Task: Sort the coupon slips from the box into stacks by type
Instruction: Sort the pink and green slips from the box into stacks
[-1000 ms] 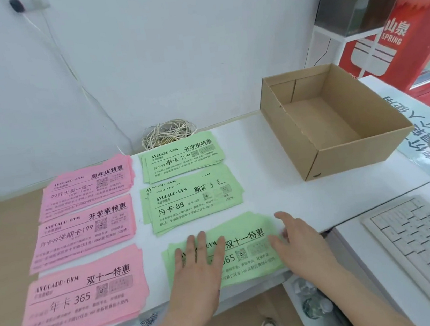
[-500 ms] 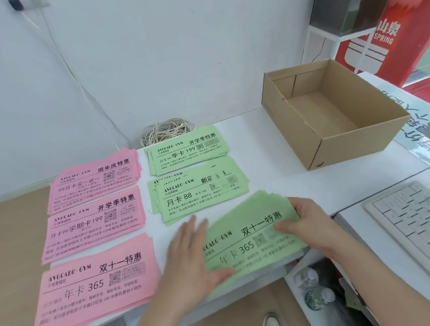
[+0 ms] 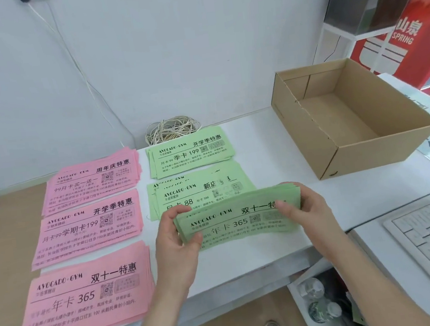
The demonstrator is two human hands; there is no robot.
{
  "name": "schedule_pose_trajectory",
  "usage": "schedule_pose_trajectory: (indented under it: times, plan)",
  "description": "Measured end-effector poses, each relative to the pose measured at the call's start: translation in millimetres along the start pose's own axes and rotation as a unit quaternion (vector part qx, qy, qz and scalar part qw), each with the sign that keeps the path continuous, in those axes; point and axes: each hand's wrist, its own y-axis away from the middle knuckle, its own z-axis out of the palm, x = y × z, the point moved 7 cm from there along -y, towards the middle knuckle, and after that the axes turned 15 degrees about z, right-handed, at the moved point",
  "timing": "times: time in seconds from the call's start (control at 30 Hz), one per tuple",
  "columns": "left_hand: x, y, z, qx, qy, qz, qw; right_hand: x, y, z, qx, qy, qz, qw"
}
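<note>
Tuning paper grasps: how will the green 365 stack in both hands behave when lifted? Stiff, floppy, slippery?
Likely floppy: the green 365 stack seems to bow slightly between the left hand and right hand gripping its ends. Probably light: thumbs and fingers alone hold it up. Sheets may slip apart; the edge at the left hand shows fanned, uneven layers.

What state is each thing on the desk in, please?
Cardboard box: open, empty.
Green 365 stack: in both hands, held at its ends.
Left hand: gripping it.
Right hand: gripping it.
Green 88 stack: flat, loosely fanned.
Green 199 stack: flat.
Pink 99 stack: flat.
Pink 199 stack: flat.
Pink 365 stack: flat.
</note>
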Motion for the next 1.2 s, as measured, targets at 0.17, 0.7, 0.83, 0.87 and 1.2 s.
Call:
schedule_pose_trajectory:
  times: [0.17,0.7,0.83,0.87,1.2]
  plan:
    - [-6,0,8,0.013,-0.008,0.041,0.999,0,-5,5,0.105,-0.055,-0.004,0.993]
    - [-9,9,13,0.055,0.068,0.022,0.996,7,3,6,-0.028,-0.047,-0.027,0.998]
    - [-17,10,13,0.049,0.028,-0.013,0.998,9,1,4,-0.011,-0.013,-0.025,1.000]
    - [-15,10,13,0.052,0.031,-0.013,0.998,6,1,4,0.001,-0.007,-0.034,0.999]
    - [-19,24,-7,0.058,0.082,-0.002,0.995,9,16,24,0.011,0.114,-0.148,0.982]
